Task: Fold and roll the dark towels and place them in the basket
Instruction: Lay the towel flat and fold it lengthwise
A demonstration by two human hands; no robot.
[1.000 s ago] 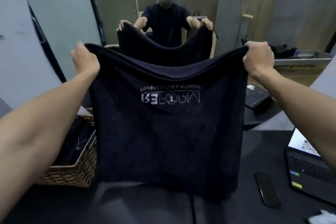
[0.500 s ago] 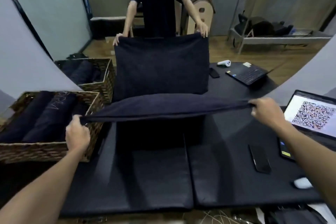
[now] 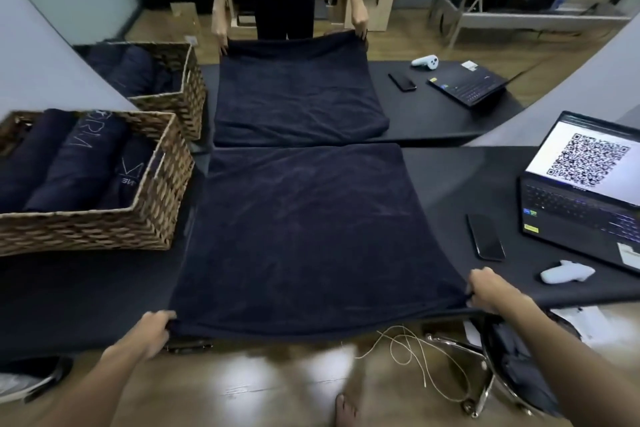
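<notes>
I have the dark towel (image 3: 304,236) spread flat on the black counter (image 3: 446,184), its near edge hanging just off the front. My left hand (image 3: 152,326) has its fingers curled round the near left corner, and my right hand (image 3: 488,288) pinches the near right corner. I judge this towel is only laid out: the folding, the rolling and the trip to the basket are all left to do.

Beyond my left fingers and off to that side sits the wicker basket (image 3: 152,198), touching or just beside the towel's left edge. Inside it lie rolled dark towels (image 3: 76,163) side by side, at least three, one showing pale lettering; there looks to be room at the right end, so part of the job seems done.

Farther off, a mirror repeats the basket and the towel.
</notes>
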